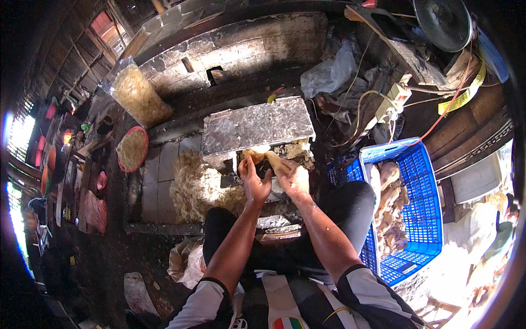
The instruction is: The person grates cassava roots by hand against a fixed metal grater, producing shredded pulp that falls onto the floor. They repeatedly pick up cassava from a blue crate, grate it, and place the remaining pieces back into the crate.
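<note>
My right hand (pixel 294 179) grips a pale peeled root (pixel 276 161), its far end at the opening of a low machine with a worn, crusted cover (pixel 259 123). Beside it, the fingertips of my left hand (pixel 255 183) reach a yellowish root piece (pixel 254 154) under the cover's near edge. Whether that hand grasps the piece or only touches it is unclear. Wet pale bits stick to my right hand. To the left of the machine, a heap of pale shreds (pixel 191 189) lies on grey tiles (pixel 158 168). The machine's inside is mostly hidden.
A blue plastic crate (pixel 419 197) by my right knee holds several peeled roots (pixel 388 205). A red-rimmed basin (pixel 133 149) and a clear bag (pixel 139 96) of shreds stand at left. A power strip (pixel 394 100) with loose cables hangs at right, near the crate.
</note>
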The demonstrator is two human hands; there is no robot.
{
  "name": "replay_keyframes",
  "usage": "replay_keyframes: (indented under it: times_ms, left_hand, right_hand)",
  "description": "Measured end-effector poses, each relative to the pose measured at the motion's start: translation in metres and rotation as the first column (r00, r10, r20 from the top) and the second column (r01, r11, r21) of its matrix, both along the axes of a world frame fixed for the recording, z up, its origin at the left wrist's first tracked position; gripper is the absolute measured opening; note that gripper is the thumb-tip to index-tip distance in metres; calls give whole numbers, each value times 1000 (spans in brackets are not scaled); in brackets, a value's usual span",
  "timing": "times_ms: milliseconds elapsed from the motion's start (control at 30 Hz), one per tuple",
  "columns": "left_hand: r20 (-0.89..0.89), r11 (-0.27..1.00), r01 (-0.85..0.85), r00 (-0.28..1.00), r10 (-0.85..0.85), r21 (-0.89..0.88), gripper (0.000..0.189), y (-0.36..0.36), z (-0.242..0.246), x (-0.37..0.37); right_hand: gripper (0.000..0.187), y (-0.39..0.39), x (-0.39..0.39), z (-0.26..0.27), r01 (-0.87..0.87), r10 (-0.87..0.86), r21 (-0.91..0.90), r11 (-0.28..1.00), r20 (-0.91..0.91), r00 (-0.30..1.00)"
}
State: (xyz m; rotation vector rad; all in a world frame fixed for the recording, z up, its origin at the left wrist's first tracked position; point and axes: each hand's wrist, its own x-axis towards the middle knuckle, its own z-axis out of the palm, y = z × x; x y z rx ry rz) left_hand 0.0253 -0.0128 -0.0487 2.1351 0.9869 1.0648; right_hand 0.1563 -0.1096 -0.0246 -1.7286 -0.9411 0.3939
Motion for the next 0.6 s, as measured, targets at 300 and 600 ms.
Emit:
replay_keyframes:
  times_ms: [300, 600]
  left_hand:
    - [-189, 990, 0, 982, 26, 139, 81, -33, 21, 13]
    - [-231, 981, 118, 970, -80, 156, 77, -22, 25, 6]
  right_hand:
    - [45, -17, 3, 41, 18, -29, -97, 995, -109, 994]
    - [40, -36, -6, 56, -47, 60, 98, 994, -132, 989]
